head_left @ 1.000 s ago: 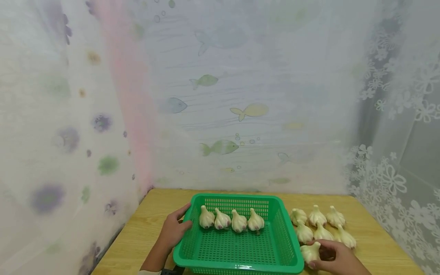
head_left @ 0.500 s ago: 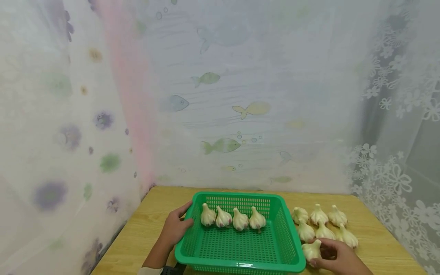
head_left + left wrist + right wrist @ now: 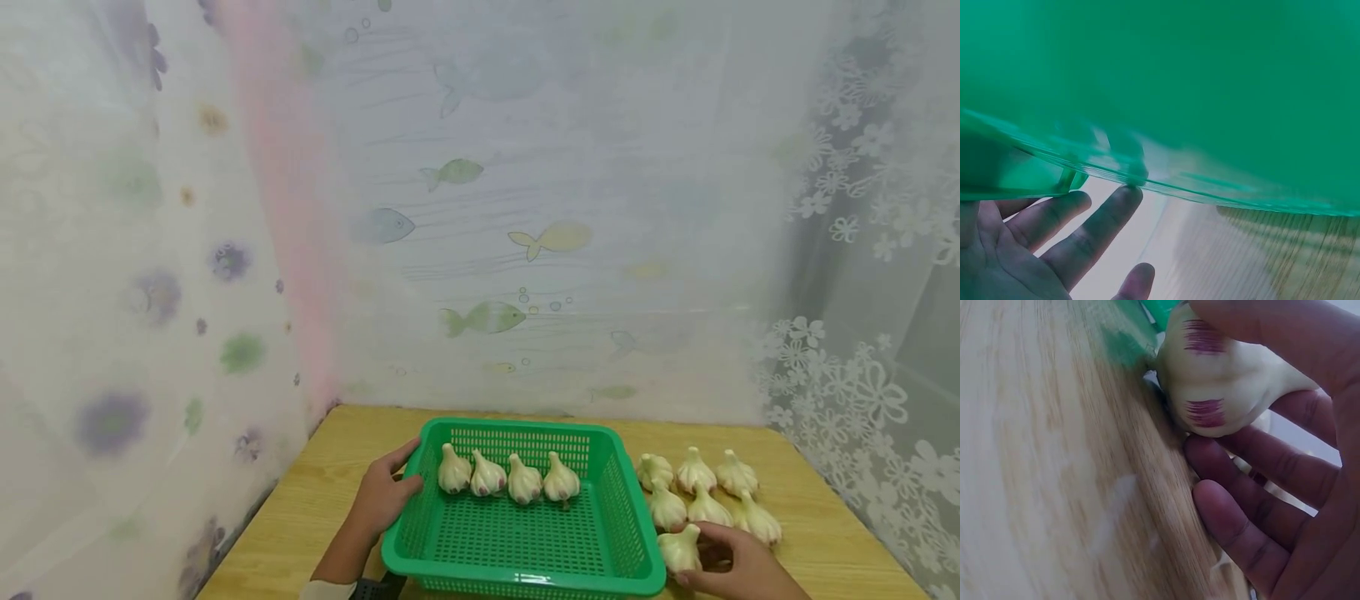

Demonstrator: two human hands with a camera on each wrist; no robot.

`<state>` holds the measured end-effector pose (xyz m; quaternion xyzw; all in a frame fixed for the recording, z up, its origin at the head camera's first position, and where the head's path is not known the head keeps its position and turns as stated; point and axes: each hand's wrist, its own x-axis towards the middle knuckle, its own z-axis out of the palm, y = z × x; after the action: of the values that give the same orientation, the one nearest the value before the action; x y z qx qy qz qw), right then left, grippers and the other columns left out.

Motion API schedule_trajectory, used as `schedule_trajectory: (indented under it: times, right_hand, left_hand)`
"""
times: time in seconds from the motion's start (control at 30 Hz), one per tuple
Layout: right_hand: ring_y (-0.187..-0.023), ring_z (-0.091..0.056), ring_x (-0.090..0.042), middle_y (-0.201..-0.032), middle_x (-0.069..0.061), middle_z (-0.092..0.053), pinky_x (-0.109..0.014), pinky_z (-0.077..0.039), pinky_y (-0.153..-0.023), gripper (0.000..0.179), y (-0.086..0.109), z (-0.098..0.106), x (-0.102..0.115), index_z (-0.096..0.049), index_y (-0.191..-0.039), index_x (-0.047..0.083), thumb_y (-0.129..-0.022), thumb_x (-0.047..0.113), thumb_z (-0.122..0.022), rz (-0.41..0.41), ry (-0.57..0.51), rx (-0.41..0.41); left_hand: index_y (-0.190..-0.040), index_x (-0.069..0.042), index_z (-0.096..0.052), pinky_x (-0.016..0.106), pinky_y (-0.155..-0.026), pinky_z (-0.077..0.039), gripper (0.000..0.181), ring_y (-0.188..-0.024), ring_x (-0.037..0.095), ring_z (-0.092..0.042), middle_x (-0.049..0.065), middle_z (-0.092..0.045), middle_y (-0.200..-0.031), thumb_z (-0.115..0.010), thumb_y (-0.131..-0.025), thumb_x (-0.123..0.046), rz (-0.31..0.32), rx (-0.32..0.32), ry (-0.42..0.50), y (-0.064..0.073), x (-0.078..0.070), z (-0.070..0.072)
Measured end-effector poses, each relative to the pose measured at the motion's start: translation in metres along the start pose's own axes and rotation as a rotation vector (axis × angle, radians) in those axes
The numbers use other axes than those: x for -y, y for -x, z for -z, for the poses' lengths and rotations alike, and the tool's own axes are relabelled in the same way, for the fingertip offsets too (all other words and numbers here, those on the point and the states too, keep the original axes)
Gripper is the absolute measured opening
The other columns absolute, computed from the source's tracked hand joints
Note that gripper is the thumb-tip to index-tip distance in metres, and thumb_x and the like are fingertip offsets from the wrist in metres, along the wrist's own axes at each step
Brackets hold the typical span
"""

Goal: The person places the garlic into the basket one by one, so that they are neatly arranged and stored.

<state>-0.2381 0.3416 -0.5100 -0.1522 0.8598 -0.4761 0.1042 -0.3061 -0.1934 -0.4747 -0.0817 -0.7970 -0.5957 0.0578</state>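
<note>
In the head view my left hand holds the left side of a green plastic basket, thumb at the rim. The left wrist view has the fingers of that hand against the basket's outer wall. Right of the basket, my right hand grips a garlic bulb low over the table, between thumb and fingers. Purple streaks mark this bulb in the right wrist view, its stem toward the palm. A row of several garlic bulbs lies along the back inside the basket.
Several more garlic bulbs stand close together in rows on the wooden table, beyond the right hand. Patterned sheets hang behind the table and along both sides. A dark band circles the left wrist.
The head view shifts slightly. Both hands keep their places, the left at the basket and the right on the same garlic bulb. The bulbs inside the basket stay put.
</note>
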Motion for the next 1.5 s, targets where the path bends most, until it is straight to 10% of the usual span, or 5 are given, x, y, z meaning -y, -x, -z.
schedule_trajectory:
  times: [0.77, 1.17, 1.5]
  right_hand:
    - [-0.09, -0.072, -0.01, -0.13, -0.026, -0.065, -0.027, -0.059, -0.072, 0.074, 0.009, 0.003, 0.043, -0.051, -0.147, -0.007, -0.092, 0.033, -0.078, -0.056, 0.149, -0.27]
    - [-0.086, -0.07, -0.004, -0.119, -0.007, -0.073, -0.029, -0.059, -0.064, 0.045, -0.005, 0.013, 0.078, -0.07, -0.13, 0.016, -0.089, 0.029, -0.082, 0.259, 0.257, -0.356]
    - [-0.087, -0.069, -0.004, -0.118, -0.001, -0.072, -0.028, -0.058, -0.066, 0.045, -0.024, 0.022, 0.111, -0.068, -0.131, 0.026, -0.089, 0.035, -0.081, 0.302, 0.33, -0.352]
  left_hand:
    - [-0.157, -0.012, -0.048, 0.037, -0.068, -0.054, 0.071, -0.126, 0.044, -0.063, 0.024, -0.043, -0.16, -0.061, -0.087, -0.004, 0.011, 0.003, 0.001, -0.001, 0.004, 0.001]
    - [-0.156, -0.011, -0.048, 0.038, -0.071, -0.053, 0.069, -0.127, 0.046, -0.061, 0.024, -0.044, -0.159, -0.063, -0.089, -0.004, -0.021, -0.003, -0.002, 0.001, 0.004, 0.0]
    - [-0.156, -0.012, -0.048, 0.037, -0.073, -0.054, 0.07, -0.128, 0.047, -0.061, 0.024, -0.044, -0.159, -0.064, -0.088, -0.005, -0.019, 0.0, -0.01, 0.001, 0.001, 0.0]
